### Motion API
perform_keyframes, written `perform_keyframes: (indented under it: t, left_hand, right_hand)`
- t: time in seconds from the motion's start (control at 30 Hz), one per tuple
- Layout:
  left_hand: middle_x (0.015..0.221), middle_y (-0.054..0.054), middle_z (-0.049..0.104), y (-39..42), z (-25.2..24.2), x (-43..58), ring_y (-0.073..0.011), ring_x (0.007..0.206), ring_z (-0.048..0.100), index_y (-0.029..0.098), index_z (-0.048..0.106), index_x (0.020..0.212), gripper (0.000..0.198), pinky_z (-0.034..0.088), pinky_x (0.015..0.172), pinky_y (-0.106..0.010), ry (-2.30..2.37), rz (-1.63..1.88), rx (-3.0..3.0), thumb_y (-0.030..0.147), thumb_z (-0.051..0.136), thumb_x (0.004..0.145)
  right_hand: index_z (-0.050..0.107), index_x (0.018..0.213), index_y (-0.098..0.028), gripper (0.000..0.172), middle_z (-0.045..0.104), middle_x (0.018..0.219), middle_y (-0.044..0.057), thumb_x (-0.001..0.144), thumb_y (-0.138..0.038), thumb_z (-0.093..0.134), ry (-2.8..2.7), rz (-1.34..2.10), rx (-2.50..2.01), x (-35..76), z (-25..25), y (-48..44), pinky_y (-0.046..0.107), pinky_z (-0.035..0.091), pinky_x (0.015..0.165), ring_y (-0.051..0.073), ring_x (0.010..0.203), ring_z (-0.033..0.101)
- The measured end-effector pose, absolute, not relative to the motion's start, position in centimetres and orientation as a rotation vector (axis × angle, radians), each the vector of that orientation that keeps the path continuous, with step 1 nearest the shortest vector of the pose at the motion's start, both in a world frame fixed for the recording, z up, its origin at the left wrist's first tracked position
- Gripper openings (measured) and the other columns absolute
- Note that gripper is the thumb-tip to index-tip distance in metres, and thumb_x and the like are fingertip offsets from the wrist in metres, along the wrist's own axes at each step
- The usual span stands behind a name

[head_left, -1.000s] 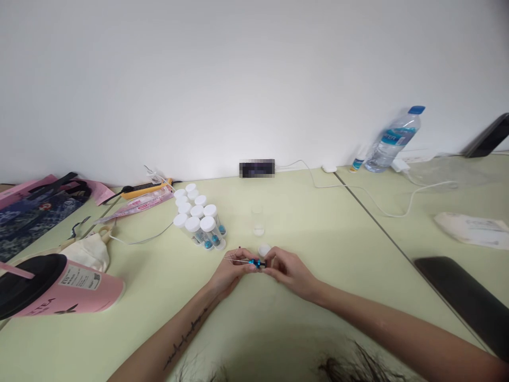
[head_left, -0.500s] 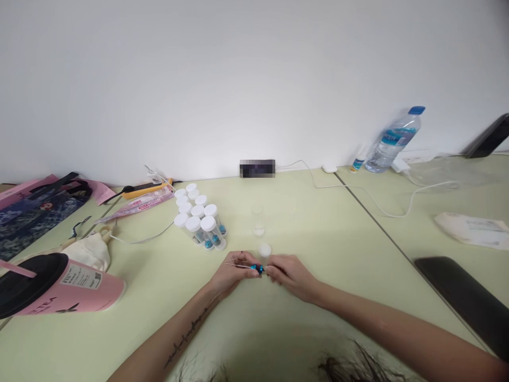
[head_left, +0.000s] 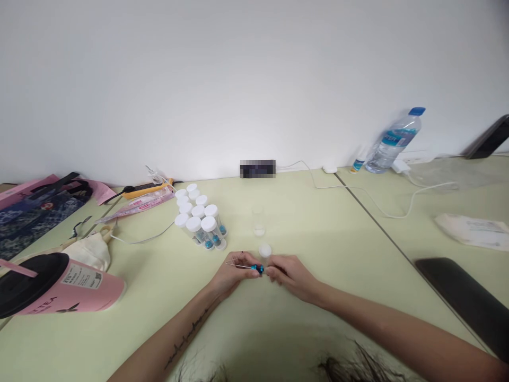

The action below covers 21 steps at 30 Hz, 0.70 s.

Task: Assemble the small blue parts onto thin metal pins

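Low over the green table (head_left: 302, 329), my left hand (head_left: 235, 273) pinches a small blue and dark piece (head_left: 257, 269) from which thin pale wires (head_left: 238, 265) stick out to the left. My right hand (head_left: 288, 275) is closed at the piece's right end, its fingertips pressed together; what they grip is too small to make out. Just beyond my hands stands a white lid (head_left: 264, 250), and behind it a clear open vial (head_left: 258, 223). To the left stand several clear vials with white caps (head_left: 198, 211), some with blue pieces inside.
A pink cup (head_left: 91, 289) lies at the left, near a cloth pouch (head_left: 89, 249) and a yellow-handled tool (head_left: 147, 189). A water bottle (head_left: 393, 143) leans on the wall. At the right are a black phone (head_left: 461, 297), a white packet (head_left: 473, 231) and a white cable (head_left: 389, 214).
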State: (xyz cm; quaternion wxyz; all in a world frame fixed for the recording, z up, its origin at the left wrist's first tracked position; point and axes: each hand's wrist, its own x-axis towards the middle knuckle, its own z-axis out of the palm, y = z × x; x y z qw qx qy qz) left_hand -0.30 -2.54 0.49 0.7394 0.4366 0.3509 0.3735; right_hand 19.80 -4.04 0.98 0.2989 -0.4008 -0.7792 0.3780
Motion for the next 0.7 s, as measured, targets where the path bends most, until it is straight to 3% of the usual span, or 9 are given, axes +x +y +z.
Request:
perform_keyframes:
  t: [0.2,0.43,0.7]
  left_hand:
    - [0.075,-0.004,0.069,-2.48,0.25,-0.32,-0.0155,0.073,0.062,0.013,0.069,0.072,0.019,0.044,0.074,-0.028,0.776,0.833,0.954,0.014,0.08,0.057]
    - [0.079,-0.004,0.069,-2.51,0.28,-0.36,-0.0151,0.074,0.062,0.014,0.069,0.074,0.018,0.045,0.074,-0.028,0.784,0.863,0.919,0.015,0.079,0.059]
    - [0.079,-0.005,0.07,-2.53,0.43,-0.22,-0.0163,0.075,0.063,0.014,0.069,0.074,0.018,0.046,0.075,-0.029,0.777,0.88,0.903,0.016,0.079,0.059]
  right_hand:
    - [0.054,0.067,-0.017,0.049,0.056,0.06,0.0,0.098,-0.044,0.027,-2.07,1.037,-1.052,19.86,0.77,-3.99,0.021,0.039,0.059,0.011,0.057,0.052]
    - [0.052,0.088,-0.019,0.02,0.049,0.058,-0.005,0.089,-0.039,0.051,-2.014,1.034,-1.076,19.81,0.59,-3.98,0.02,0.036,0.052,0.01,0.051,0.045]
    - [0.052,0.095,-0.019,0.022,0.048,0.06,-0.005,0.086,-0.039,0.055,-1.974,1.009,-1.081,19.86,0.37,-4.0,0.021,0.037,0.052,0.011,0.052,0.044]
